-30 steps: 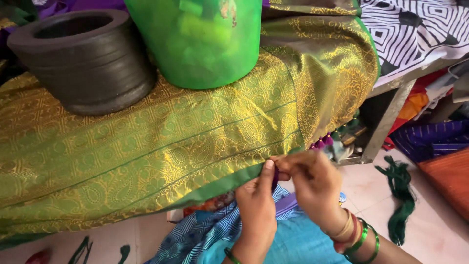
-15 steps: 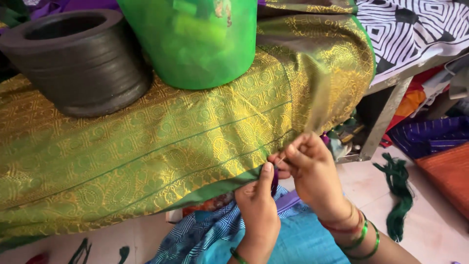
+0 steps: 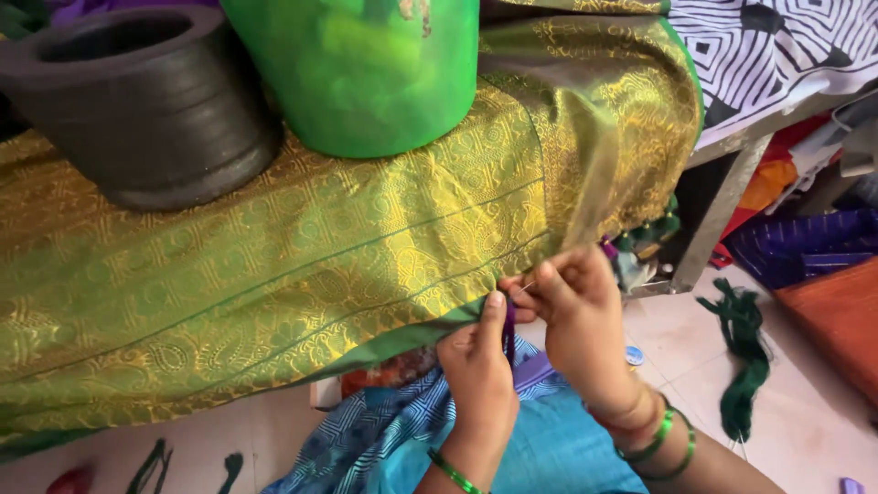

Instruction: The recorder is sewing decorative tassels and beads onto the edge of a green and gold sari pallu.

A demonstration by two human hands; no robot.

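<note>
I see the green and gold brocade cloth (image 3: 302, 247) draped over the table, its lower green edge hanging toward me, and at that edge my left hand (image 3: 480, 352) is closed in a pinch on the hem while my right hand (image 3: 572, 302) is closed just beside it, fingertips gripping the same fold with what looks like a thin needle, too small to be sure. On the cloth above stand a green plastic bucket (image 3: 366, 73) and a black ribbed pot (image 3: 146, 101) side by side. A dark green thread bundle (image 3: 745, 357) lies on the floor, well to the right.
</note>
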